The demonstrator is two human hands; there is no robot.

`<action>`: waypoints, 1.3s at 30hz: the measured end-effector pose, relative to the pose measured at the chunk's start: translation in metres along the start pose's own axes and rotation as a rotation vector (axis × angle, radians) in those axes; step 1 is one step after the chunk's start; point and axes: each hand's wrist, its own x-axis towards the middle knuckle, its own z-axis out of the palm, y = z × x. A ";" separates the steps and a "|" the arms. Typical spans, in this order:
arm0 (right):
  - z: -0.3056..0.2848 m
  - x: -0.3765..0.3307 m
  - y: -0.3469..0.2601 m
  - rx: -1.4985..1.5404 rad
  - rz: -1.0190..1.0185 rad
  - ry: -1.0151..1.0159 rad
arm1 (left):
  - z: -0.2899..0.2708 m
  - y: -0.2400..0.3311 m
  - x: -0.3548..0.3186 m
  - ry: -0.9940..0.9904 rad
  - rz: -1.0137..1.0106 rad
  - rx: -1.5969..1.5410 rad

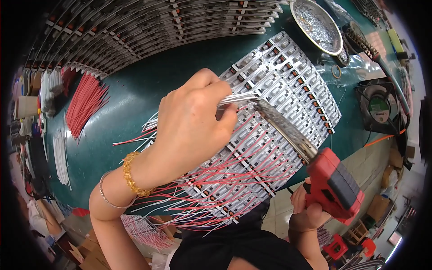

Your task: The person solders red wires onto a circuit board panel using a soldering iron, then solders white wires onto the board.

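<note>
Pinching a thin silvery strand of solder wire (pixel 238 100) between thumb and fingers, my left hand (pixel 193 126) hovers over the middle of the panel of small white circuit boards (pixel 288 90), knuckles up, the fingers curled tight around the strand. A gold bead bracelet (pixel 131 176) and a thin silver bangle (pixel 107 198) sit on that wrist. My right hand (pixel 306 211) is wrapped around the grip of a red soldering gun (pixel 335 184), low at the panel's near edge; its long metal barrel (pixel 283 130) slants up and to the left, and the tip meets the end of the solder wire just beside my left fingertips, right over one of the boards.

Red and white lead wires (pixel 216 184) fan out from the boards nearest me, spreading leftward under my left forearm and past the panel's edge. The panel lies tilted on a dark green table (pixel 135 94).

Farther out, on the left of the table, lies a bundle of loose red wires (pixel 83 105), with bunches of white wires (pixel 60 155) near it along the edge. Rows of more board panels (pixel 148 27) stretch across the far side. At the upper right stands a round metal bowl (pixel 315 22) holding shiny scraps, and to the right of the panel sits a small black fan (pixel 378 108).
</note>
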 end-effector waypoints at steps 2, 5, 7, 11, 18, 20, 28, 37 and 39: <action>0.017 0.011 -0.028 0.329 0.146 0.023 | 0.000 -0.003 -0.001 0.014 0.017 0.002; 0.010 0.002 -0.008 0.278 0.081 0.055 | -0.003 -0.002 -0.001 0.011 0.009 0.018; 0.007 -0.001 -0.002 0.293 0.087 0.054 | -0.002 -0.001 -0.001 0.011 0.006 0.020; 0.011 0.000 -0.007 0.260 0.080 0.090 | -0.003 0.003 0.000 -0.022 -0.025 0.051; -0.003 0.007 -0.025 0.335 0.390 -0.130 | -0.014 0.000 -0.001 -0.112 0.008 0.045; 0.004 0.007 -0.015 0.366 0.147 -0.039 | -0.017 -0.008 -0.003 -0.060 0.045 -0.026; -0.004 0.000 -0.013 0.434 0.170 -0.033 | -0.030 0.026 -0.009 -0.165 -0.280 -0.274; -0.001 0.001 -0.016 0.399 0.170 -0.047 | 0.009 0.010 -0.016 0.038 0.072 0.118; -0.001 0.001 -0.016 0.411 0.181 -0.064 | 0.009 0.009 -0.016 0.030 0.065 0.096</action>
